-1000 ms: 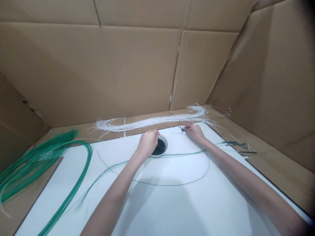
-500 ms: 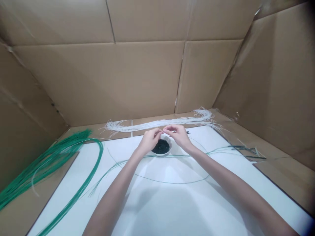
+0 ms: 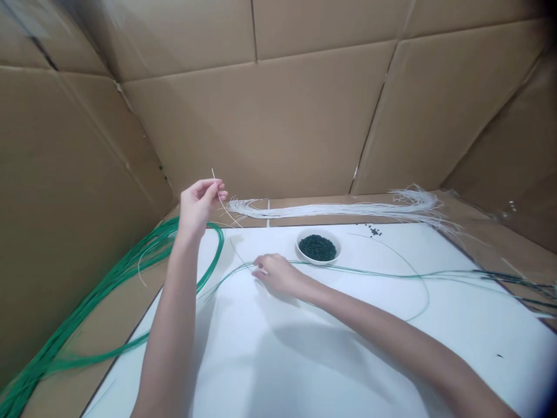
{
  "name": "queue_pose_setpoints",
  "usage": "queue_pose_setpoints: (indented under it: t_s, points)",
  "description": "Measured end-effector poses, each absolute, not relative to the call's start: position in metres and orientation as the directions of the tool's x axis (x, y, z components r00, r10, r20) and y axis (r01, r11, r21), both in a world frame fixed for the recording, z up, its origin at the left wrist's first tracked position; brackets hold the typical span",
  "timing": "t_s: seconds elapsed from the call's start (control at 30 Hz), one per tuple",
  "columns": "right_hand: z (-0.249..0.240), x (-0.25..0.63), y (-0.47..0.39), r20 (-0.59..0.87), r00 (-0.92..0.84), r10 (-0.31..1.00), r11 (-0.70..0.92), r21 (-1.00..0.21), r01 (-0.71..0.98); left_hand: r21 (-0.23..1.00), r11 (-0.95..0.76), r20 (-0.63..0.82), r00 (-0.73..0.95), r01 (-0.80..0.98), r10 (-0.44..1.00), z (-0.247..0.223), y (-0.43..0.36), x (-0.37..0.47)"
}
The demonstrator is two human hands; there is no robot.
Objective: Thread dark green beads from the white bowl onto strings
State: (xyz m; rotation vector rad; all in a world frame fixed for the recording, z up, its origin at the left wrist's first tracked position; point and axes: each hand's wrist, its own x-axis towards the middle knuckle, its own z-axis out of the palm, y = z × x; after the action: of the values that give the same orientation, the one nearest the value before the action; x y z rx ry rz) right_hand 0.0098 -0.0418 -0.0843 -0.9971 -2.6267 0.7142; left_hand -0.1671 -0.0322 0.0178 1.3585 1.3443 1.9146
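Note:
My left hand [image 3: 202, 200] is raised over the far left of the white board [image 3: 243, 360]. Its thumb and fingers pinch a thin white strand [image 3: 223, 204], whose short end sticks up above the fingertips while the rest slants down to the right. Lower down, my right hand [image 3: 278, 274] is close to the board, its fingers curled in at the green strands [image 3: 369, 271] lying across it. What lies between those fingertips is too fine to make out. Right of this hand stands a white bowl [image 3: 338, 253] filled with small dark green beads [image 3: 317, 248].
A big bundle of green strands [image 3: 87, 310] loops along the left side. Behind the board lies a bundle of white strands [image 3: 313, 210]. A few loose beads [image 3: 375, 231] lie near the bowl. Cardboard walls [image 3: 270, 128] stand at the back and sides.
My hands were together over the bowl and are now apart. The left rose to the left with the white strand; the right came down left of the bowl. The view has turned left.

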Motion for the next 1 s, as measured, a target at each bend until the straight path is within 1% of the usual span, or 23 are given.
queue_pose_setpoints:
  t_s: [0.1,0.17,0.27,0.33,0.43,0.53,0.57,0.6,0.63,0.7,0.77,0.87,1.0]
  points:
    - [-0.095,-0.041,-0.022,0.059,-0.662,0.747,0.6,-0.488,0.634,0.884,-0.431,0.464,-0.457,0.181,0.759,0.011,-0.035,-0.172]
    - [-0.098,-0.068,-0.009,0.04,-0.636,0.77,0.572,-0.484,0.662,0.885,-0.431,0.462,-0.462,0.179,0.757,0.006,-0.034,-0.171]
    - [-0.099,-0.088,0.0,0.01,-0.63,0.777,0.546,-0.51,0.665,0.903,-0.409,0.42,-0.476,0.134,0.772,0.002,-0.032,-0.168]
    - [-0.098,-0.083,-0.002,0.0,-0.65,0.76,0.543,-0.548,0.636,0.918,-0.385,0.38,-0.482,0.092,0.789,0.001,-0.031,-0.168]
    - [-0.088,-0.053,-0.013,0.013,-0.713,0.701,0.559,-0.631,0.538,0.926,-0.373,0.353,-0.492,0.061,0.796,0.001,-0.03,-0.17]
    - [-0.069,-0.007,-0.026,0.04,-0.782,0.622,0.539,-0.746,0.391,0.92,-0.392,0.342,-0.485,-0.001,0.805,0.001,-0.028,-0.163]
    - [-0.061,0.009,-0.028,0.117,-0.753,0.647,0.453,-0.854,0.256,0.919,-0.392,0.326,-0.472,-0.045,0.819,0.001,-0.027,-0.158]
    - [-0.054,0.024,-0.03,0.193,-0.693,0.695,0.378,-0.918,0.123,0.918,-0.383,0.299,-0.453,-0.103,0.84,0.0,-0.027,-0.15]
    - [-0.048,0.037,-0.032,0.252,-0.618,0.744,0.335,-0.942,0.02,0.917,-0.362,0.263,-0.426,-0.169,0.866,-0.001,-0.028,-0.14]
    - [-0.039,0.058,-0.032,0.296,-0.508,0.809,0.286,-0.953,-0.1,0.91,-0.297,0.187,-0.35,-0.291,0.918,-0.004,-0.03,-0.116]
    - [-0.036,0.071,-0.032,0.298,-0.458,0.838,0.262,-0.955,-0.141,0.904,-0.237,0.155,-0.245,-0.357,0.957,-0.009,-0.034,-0.09]
    - [-0.04,0.081,-0.031,0.289,-0.428,0.856,0.238,-0.956,-0.17,0.916,-0.157,0.13,-0.097,-0.37,0.987,-0.016,-0.043,-0.059]
    - [-0.043,0.086,-0.035,0.27,-0.413,0.87,0.211,-0.96,-0.182,0.921,-0.153,0.146,-0.046,-0.36,0.988,-0.022,-0.051,-0.041]
